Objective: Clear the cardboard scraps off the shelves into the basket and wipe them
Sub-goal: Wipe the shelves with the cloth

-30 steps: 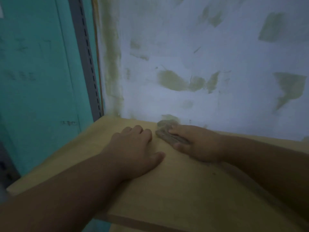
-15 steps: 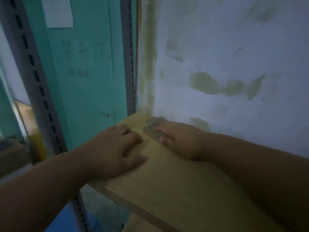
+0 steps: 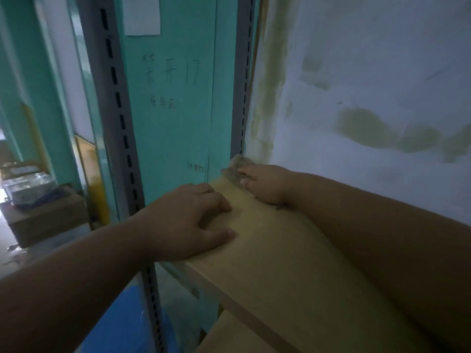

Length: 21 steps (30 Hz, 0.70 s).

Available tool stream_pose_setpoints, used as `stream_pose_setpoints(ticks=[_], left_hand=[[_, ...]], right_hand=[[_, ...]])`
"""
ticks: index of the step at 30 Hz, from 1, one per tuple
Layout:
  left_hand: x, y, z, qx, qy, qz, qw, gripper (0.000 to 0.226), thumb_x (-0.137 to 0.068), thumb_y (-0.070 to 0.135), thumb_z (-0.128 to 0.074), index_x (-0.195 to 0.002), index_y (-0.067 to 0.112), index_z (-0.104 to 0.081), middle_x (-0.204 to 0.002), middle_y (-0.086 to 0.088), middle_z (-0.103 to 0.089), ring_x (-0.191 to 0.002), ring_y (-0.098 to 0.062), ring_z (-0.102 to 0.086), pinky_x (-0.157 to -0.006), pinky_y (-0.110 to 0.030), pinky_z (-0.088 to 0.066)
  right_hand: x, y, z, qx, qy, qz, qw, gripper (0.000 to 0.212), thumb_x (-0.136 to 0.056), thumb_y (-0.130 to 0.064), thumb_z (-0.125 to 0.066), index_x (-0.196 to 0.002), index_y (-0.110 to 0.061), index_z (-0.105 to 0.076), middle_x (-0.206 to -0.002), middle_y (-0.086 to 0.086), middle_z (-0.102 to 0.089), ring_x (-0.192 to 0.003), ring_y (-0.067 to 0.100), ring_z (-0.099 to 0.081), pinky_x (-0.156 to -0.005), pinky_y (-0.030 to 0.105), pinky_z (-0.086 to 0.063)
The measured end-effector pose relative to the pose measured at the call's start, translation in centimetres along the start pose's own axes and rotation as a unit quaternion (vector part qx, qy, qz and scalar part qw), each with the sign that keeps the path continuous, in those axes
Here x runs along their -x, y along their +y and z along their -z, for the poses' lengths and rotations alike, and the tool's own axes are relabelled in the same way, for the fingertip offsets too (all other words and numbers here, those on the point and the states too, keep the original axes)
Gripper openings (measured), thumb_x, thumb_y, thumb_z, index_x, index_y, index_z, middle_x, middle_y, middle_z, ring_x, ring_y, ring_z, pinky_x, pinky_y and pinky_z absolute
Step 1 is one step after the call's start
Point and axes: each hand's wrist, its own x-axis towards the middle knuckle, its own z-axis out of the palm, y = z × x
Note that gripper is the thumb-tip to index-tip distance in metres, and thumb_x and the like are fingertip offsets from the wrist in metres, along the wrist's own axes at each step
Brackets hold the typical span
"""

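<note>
A pale wooden shelf board (image 3: 275,263) runs along a stained white back wall. My right hand (image 3: 265,184) presses a grey-brown cloth (image 3: 235,168) flat into the shelf's far left corner, against the wall; most of the cloth is hidden under the fingers. My left hand (image 3: 188,220) rests palm down on the board near its left front edge, fingers spread and slightly bent, holding nothing. No cardboard scraps show on this shelf.
Grey slotted metal uprights (image 3: 119,138) and a teal side panel (image 3: 173,98) bound the shelf on the left. A lower wooden shelf (image 3: 229,337) shows below. Something blue (image 3: 122,324) lies under the shelf, and a wooden box with clutter (image 3: 43,212) stands at left.
My right hand has slid the cloth leftward along the back wall into the corner. The view has swung left, bringing the uprights and teal panel into sight. My left hand stays on the board.
</note>
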Motion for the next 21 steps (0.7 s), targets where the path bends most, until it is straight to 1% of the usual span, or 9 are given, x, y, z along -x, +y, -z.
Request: stream_pose_setpoints(ticks=[3,5,7,10,13,16,18,20,21], left_hand=[[0.3,-0.4,0.1,0.004,0.006,0.006,1.000,0.076,-0.068,0.082,-0.034,-0.131,0.042,-0.049,-0.125,0.021,-0.047,-0.116,-0.004,-0.043,-0.099,-0.028,-0.037],[0.2,-0.3,0.1,0.003,0.006,0.008,1.000,0.064,-0.078,0.076,-0.045,-0.132,0.041,-0.050,-0.125,0.018,-0.047,-0.116,-0.006,-0.043,-0.100,-0.031,-0.038],[-0.2,0.0,-0.1,-0.008,0.014,0.003,1.000,0.060,-0.082,0.071,-0.047,-0.133,0.039,-0.049,-0.127,0.015,-0.048,-0.117,-0.008,-0.043,-0.101,-0.033,-0.038],[-0.5,0.4,-0.2,-0.020,0.020,-0.003,1.000,0.057,-0.086,0.068,-0.050,-0.134,0.038,-0.048,-0.127,0.013,-0.048,-0.117,-0.010,-0.044,-0.101,-0.033,-0.039],[-0.1,0.3,-0.3,-0.012,0.026,-0.006,1.000,0.055,-0.087,0.065,-0.052,-0.134,0.038,-0.048,-0.128,0.014,-0.047,-0.116,-0.009,-0.044,-0.102,-0.033,-0.039],[0.4,-0.4,-0.5,0.035,0.082,0.012,0.996,0.048,-0.084,0.053,-0.060,-0.127,0.035,-0.047,-0.124,0.015,-0.045,-0.113,-0.007,-0.043,-0.097,-0.030,-0.042],[0.8,-0.8,-0.6,0.075,0.142,0.019,0.987,0.043,-0.081,0.039,-0.064,-0.121,0.034,-0.047,-0.121,0.015,-0.043,-0.109,-0.005,-0.040,-0.090,-0.022,-0.039],[1.1,-0.9,-0.7,0.107,0.198,0.013,0.974,0.042,-0.079,0.029,-0.065,-0.117,0.031,-0.048,-0.116,0.015,-0.044,-0.104,-0.002,-0.040,-0.086,-0.016,-0.038],[1.3,-0.9,-0.6,0.119,0.218,0.015,0.969,0.043,-0.079,0.027,-0.066,-0.118,0.029,-0.049,-0.115,0.014,-0.045,-0.102,-0.002,-0.042,-0.085,-0.017,-0.040]], right_hand=[[1.7,-0.5,-0.2,-0.010,-0.011,0.084,0.996,0.049,-0.103,-0.035,-0.039,-0.150,-0.024,-0.032,-0.156,0.000,-0.032,-0.140,0.017,-0.032,-0.113,0.031,-0.026],[3.4,0.8,-0.2,-0.012,-0.015,0.104,0.994,0.048,-0.103,-0.038,-0.038,-0.150,-0.029,-0.031,-0.157,-0.006,-0.029,-0.142,0.012,-0.029,-0.114,0.028,-0.021],[3.4,2.1,0.1,0.003,-0.017,0.063,0.998,0.048,-0.103,-0.039,-0.034,-0.151,-0.030,-0.028,-0.158,-0.004,-0.027,-0.142,0.013,-0.028,-0.114,0.027,-0.019],[0.5,2.1,0.5,0.007,-0.008,-0.005,1.000,0.049,-0.105,-0.035,-0.030,-0.152,-0.022,-0.026,-0.158,0.005,-0.028,-0.142,0.022,-0.031,-0.113,0.029,-0.021],[-1.9,1.2,0.2,0.000,0.006,-0.003,1.000,0.046,-0.105,-0.030,-0.033,-0.149,-0.017,-0.033,-0.153,0.007,-0.036,-0.137,0.024,-0.037,-0.109,0.031,-0.027],[-1.3,-0.1,0.1,0.001,0.003,0.021,1.000,0.046,-0.104,-0.029,-0.038,-0.149,-0.022,-0.033,-0.154,0.003,-0.036,-0.137,0.020,-0.037,-0.109,0.030,-0.027],[0.3,-2.0,-0.2,-0.014,0.003,0.081,0.997,0.045,-0.102,-0.027,-0.043,-0.147,-0.024,-0.038,-0.150,0.001,-0.042,-0.134,0.018,-0.040,-0.109,0.029,-0.029],[2.0,-4.5,-0.7,-0.059,0.001,0.145,0.988,0.042,-0.101,-0.028,-0.047,-0.142,-0.028,-0.044,-0.141,-0.001,-0.052,-0.126,0.017,-0.049,-0.109,0.036,-0.035],[2.7,-5.5,-0.9,-0.079,-0.006,0.164,0.983,0.041,-0.100,-0.031,-0.047,-0.141,-0.030,-0.045,-0.138,-0.002,-0.055,-0.124,0.015,-0.051,-0.107,0.039,-0.038]])
